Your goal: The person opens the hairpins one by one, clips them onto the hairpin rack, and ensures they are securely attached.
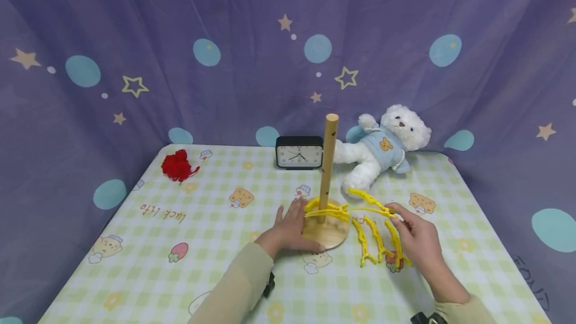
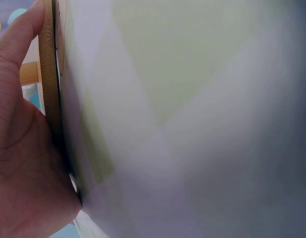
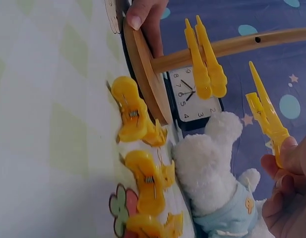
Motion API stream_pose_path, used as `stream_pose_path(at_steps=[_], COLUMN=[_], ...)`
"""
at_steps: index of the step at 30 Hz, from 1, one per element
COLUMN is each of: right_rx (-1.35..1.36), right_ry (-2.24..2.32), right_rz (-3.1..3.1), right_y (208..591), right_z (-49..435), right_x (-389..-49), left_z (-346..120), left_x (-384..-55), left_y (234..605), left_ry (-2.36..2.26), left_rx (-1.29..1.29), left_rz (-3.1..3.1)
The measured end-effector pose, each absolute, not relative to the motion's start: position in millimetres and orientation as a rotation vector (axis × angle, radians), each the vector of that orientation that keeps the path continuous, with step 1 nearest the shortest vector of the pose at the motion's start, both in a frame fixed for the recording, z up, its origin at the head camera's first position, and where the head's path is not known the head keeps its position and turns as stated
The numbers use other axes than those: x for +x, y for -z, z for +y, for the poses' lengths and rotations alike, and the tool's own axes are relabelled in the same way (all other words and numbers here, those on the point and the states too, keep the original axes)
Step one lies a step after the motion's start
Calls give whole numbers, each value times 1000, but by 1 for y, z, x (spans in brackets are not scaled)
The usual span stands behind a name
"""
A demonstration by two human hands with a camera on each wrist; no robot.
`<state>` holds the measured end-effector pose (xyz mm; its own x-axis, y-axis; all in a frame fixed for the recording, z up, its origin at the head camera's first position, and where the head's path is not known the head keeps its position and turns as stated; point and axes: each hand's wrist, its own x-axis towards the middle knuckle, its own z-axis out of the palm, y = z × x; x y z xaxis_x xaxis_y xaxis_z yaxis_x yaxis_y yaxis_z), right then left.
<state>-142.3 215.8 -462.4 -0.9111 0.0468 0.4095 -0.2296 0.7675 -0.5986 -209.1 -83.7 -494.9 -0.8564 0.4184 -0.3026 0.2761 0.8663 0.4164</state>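
A wooden stand with a round base (image 1: 330, 234) and an upright post (image 1: 329, 159) is on the table. My left hand (image 1: 290, 229) holds the base by its left edge, thumb at the near rim and fingers farther back. Two yellow banana hair clips (image 3: 206, 64) sit across the lower post, a little above the base. To the right, my right hand (image 1: 416, 236) pinches the end of another yellow banana clip (image 1: 371, 201), its two arms spread apart and pointing toward the post. Three more yellow clips (image 1: 375, 236) lie on the cloth between base and right hand.
Behind the post stands a black-framed clock (image 1: 299, 153). A white teddy bear (image 1: 382, 149) in a blue top lies at the back right. A tangle of red yarn (image 1: 178, 165) is at the far left. The tabletop has a checked cloth (image 1: 216, 264).
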Motion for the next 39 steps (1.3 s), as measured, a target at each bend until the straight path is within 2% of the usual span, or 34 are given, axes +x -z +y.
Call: stream_pose_path(at_steps=[21, 39], right_rx=[238, 384], right_ry=[-1066, -1052], right_rz=[-2608, -2560], right_y=[459, 465], right_z=[178, 154], right_x=[-165, -182], left_z=[-86, -83], left_x=[-213, -212], left_y=[505, 497], left_ry=[-537, -531], left_rx=[499, 510], left_rz=[2646, 2633])
